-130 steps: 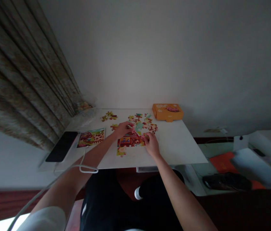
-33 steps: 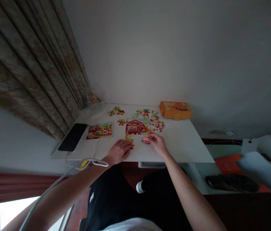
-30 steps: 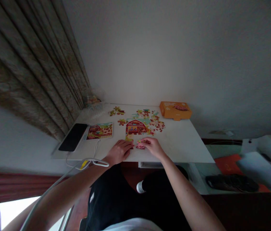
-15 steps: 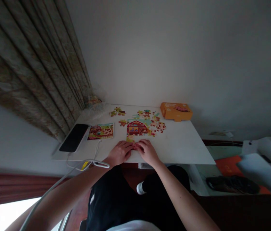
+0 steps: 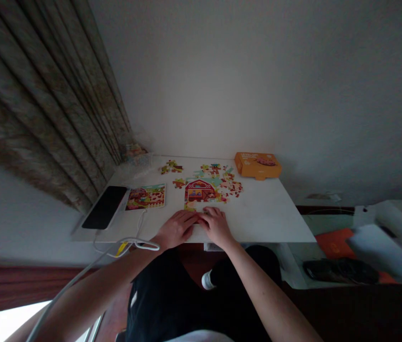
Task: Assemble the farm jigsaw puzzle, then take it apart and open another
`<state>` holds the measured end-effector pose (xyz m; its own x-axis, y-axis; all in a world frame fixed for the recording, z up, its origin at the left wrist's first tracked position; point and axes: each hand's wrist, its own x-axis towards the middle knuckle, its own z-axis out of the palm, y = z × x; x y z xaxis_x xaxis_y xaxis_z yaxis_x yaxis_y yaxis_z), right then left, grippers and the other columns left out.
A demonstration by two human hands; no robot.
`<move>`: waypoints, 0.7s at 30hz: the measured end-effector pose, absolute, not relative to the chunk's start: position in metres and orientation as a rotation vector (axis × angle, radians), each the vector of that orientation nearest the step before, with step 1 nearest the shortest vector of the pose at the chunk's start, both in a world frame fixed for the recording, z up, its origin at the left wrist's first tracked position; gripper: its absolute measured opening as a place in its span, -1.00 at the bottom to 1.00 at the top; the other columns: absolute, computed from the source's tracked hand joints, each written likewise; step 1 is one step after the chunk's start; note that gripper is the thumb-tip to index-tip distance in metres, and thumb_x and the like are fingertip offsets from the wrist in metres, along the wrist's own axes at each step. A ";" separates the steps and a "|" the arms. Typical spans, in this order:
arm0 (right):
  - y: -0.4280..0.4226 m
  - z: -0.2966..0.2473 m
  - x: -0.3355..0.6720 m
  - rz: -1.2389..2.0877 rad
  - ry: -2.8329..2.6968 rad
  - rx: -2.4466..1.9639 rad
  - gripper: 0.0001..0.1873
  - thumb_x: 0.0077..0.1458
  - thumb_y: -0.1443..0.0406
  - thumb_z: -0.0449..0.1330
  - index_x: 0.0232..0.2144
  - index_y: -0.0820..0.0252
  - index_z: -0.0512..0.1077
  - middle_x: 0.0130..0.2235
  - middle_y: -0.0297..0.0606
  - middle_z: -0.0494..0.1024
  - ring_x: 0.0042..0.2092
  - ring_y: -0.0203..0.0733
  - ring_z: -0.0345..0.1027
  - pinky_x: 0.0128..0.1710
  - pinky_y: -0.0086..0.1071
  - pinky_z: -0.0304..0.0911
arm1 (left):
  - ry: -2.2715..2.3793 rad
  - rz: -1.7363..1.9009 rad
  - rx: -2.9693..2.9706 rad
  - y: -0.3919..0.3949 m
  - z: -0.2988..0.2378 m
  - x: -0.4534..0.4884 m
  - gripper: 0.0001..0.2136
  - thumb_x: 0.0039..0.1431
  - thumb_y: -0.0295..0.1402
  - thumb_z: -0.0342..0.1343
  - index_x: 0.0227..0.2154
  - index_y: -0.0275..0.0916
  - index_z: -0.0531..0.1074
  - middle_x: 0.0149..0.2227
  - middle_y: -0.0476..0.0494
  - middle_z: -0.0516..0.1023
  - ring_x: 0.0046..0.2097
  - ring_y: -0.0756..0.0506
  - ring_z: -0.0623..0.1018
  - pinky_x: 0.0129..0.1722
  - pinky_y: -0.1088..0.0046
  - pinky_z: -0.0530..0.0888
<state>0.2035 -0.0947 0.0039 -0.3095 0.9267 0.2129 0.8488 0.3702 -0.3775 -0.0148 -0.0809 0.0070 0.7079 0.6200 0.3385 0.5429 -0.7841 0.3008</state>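
Note:
A partly joined jigsaw puzzle [image 5: 199,190] with a red barn lies on the white table. At its lower left edge, my left hand [image 5: 177,229] has its fingers bent and pressed together on a jigsaw piece, which they mostly hide. My right hand [image 5: 216,225] meets it there, its closed fingertips touching the left ones and covering the same spot. Loose jigsaw pieces [image 5: 234,186] lie to the right of the barn. More pieces [image 5: 171,167] sit at the upper left. Left of the puzzle is a picture card [image 5: 146,196] with the farm scene.
An orange puzzle box [image 5: 258,166] stands at the back right of the white table [image 5: 268,218]. A black phone [image 5: 104,207] lies at the left with a white cable [image 5: 144,244] crossing over my left forearm. Clear plastic wrapping [image 5: 138,163] is in the back left corner.
My right hand's fingers have flattened and closed over the pinkish-red piece that showed between the fingertips before. My left hand stays nearly in place. The view has shifted slightly.

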 end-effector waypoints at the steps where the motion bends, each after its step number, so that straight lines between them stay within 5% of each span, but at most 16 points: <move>1: -0.095 0.003 0.203 0.272 -2.245 -1.537 -0.75 0.36 0.20 0.21 0.02 -0.02 0.59 0.10 -0.13 0.55 0.13 0.06 0.34 0.05 -0.08 0.26 | 0.917 0.646 2.742 -0.081 0.007 -0.014 -0.59 0.33 -0.45 0.06 0.22 -0.21 0.42 0.21 -0.27 0.52 0.24 -0.23 0.48 0.25 0.07 0.45; 8: -0.083 -0.015 0.230 0.333 -2.004 -1.358 -0.80 0.34 0.29 0.16 -0.11 0.06 0.59 -0.06 -0.15 0.60 0.03 -0.05 0.43 0.07 -0.16 0.33 | 0.846 0.631 2.804 -0.077 0.006 -0.013 -0.65 0.37 -0.42 0.06 0.17 -0.22 0.46 0.16 -0.24 0.57 0.24 -0.21 0.51 0.27 0.09 0.45; 13: -0.056 -0.016 0.288 0.117 -1.869 -1.639 -0.76 0.34 0.27 0.11 -0.17 0.12 0.59 -0.05 -0.11 0.61 0.02 0.00 0.41 0.08 -0.11 0.28 | 0.847 0.677 2.801 -0.077 0.005 -0.015 -0.69 0.37 -0.42 0.06 0.11 -0.19 0.51 0.13 -0.20 0.60 0.19 -0.20 0.54 0.23 0.10 0.48; 21: -0.029 -0.012 0.318 0.018 -1.795 -2.010 -0.61 0.37 0.17 0.04 0.11 0.12 0.51 0.24 -0.07 0.49 0.19 0.10 0.30 0.14 -0.03 0.17 | 0.836 0.596 2.826 -0.078 0.009 -0.015 -0.67 0.41 -0.36 0.04 0.16 -0.14 0.49 0.12 -0.20 0.60 0.15 -0.19 0.56 0.21 0.09 0.46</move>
<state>0.3181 -0.0289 -0.0119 0.1561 0.9478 0.2781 0.9419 -0.0581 -0.3308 -0.0154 -0.0775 0.0087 0.7677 0.5471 0.3337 0.4939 -0.8369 0.2359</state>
